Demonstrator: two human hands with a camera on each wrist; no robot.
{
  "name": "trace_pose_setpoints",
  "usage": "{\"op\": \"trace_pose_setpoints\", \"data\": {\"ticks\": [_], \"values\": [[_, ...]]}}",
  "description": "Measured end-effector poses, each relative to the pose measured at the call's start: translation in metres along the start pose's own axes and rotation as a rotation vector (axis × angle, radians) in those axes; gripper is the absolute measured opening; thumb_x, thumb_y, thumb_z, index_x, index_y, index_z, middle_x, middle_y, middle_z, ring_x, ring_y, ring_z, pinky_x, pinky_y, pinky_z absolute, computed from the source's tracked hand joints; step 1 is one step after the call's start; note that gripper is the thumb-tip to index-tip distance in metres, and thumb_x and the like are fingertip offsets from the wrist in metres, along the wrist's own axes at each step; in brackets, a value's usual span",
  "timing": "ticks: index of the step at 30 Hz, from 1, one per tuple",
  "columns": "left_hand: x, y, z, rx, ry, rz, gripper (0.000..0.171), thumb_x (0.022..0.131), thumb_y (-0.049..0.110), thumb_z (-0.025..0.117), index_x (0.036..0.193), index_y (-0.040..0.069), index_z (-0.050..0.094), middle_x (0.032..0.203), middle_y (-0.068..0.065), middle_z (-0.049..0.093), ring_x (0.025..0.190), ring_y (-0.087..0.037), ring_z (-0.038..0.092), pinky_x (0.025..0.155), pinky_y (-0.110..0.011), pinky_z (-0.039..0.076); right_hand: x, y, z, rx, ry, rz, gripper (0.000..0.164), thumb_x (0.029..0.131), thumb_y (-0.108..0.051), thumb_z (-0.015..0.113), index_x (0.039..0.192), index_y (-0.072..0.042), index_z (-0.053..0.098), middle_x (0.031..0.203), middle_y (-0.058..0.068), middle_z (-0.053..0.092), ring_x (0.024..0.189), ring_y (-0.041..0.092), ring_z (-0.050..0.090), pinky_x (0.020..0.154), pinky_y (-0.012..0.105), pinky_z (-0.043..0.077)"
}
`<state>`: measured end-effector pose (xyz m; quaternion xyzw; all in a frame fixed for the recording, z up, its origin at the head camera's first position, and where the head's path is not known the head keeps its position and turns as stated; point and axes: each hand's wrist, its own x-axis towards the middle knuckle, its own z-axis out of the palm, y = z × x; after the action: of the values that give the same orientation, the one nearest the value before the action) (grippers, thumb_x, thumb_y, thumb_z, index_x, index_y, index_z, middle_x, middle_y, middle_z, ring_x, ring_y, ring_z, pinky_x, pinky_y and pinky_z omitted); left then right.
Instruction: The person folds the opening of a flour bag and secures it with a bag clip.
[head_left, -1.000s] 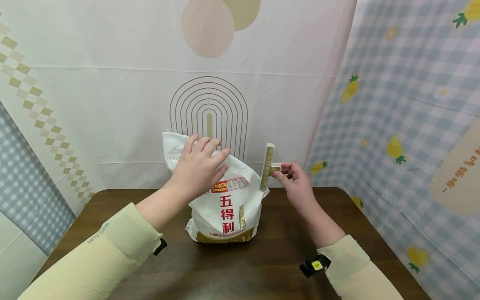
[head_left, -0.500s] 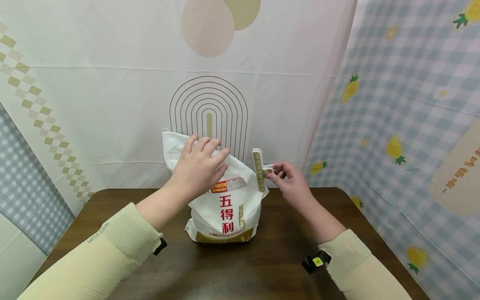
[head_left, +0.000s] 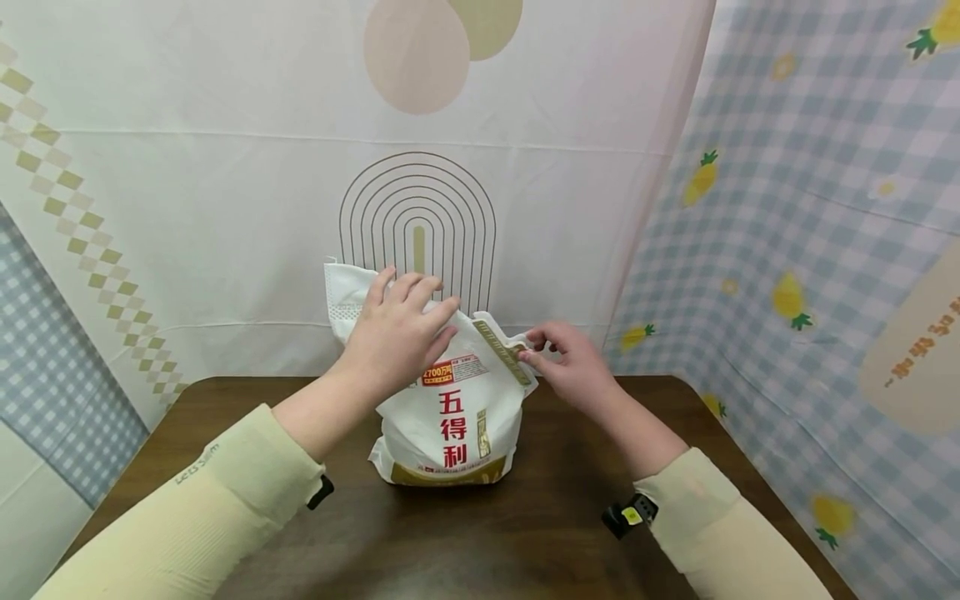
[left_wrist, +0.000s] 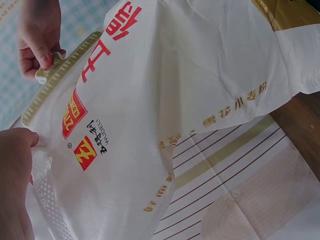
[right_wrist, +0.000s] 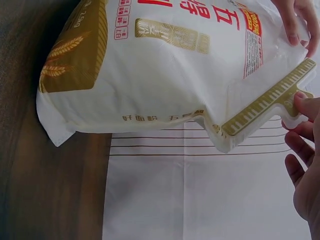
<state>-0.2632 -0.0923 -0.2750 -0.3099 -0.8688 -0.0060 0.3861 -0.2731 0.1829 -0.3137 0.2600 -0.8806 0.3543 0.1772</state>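
Note:
A white flour bag [head_left: 453, 421] with red characters and a gold lower band stands on the table, its top slanting up to the left. My left hand [head_left: 401, 333] grips the bag's top edge, thumb on the near side and fingers over the far side. At the right part of that edge lies a gold-and-white bag clip [head_left: 500, 348]. My right hand [head_left: 573, 367] pinches the clip's grip tabs between thumb and fingers. In the right wrist view, the clip's long ridged bar [right_wrist: 270, 96] runs along the bag's edge, up to near the left hand's fingertips [right_wrist: 294, 37].
The dark wooden table [head_left: 360, 542] reaches back to a white patterned cloth [head_left: 225, 233]. A blue checked cloth [head_left: 787, 183] with pineapple prints hangs along the right side.
My right hand has moved left with the bag clip. The clip has tilted from nearly upright to slanting along the bag's top edge. My left hand has stayed in place.

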Motion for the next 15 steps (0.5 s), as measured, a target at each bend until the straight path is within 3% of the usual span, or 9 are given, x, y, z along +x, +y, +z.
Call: {"op": "trace_pose_setpoints", "data": {"ticks": [8, 15], "values": [[0.000, 0.000, 0.002, -0.020, 0.024, -0.007, 0.029, 0.095, 0.033, 0.063, 0.120, 0.018, 0.069, 0.130, -0.011, 0.059, 0.122, -0.033, 0.049, 0.113, -0.058, 0.024, 0.003, -0.004, 0.000, -0.054, -0.030, -0.017, 0.011, 0.090, -0.017, 0.074, 0.098, -0.011, 0.070, 0.096, 0.003, 0.065, 0.093, 0.025, 0.058, 0.082, 0.043, 0.046], [0.001, 0.000, 0.002, -0.029, 0.029, -0.015, 0.029, 0.095, 0.034, 0.064, 0.119, 0.018, 0.070, 0.130, -0.012, 0.059, 0.122, -0.032, 0.050, 0.112, -0.057, 0.025, 0.006, -0.011, -0.001, -0.141, -0.062, -0.055, 0.012, 0.090, -0.020, 0.074, 0.099, -0.013, 0.071, 0.097, 0.003, 0.064, 0.091, 0.021, 0.057, 0.072, 0.038, 0.045]]}}
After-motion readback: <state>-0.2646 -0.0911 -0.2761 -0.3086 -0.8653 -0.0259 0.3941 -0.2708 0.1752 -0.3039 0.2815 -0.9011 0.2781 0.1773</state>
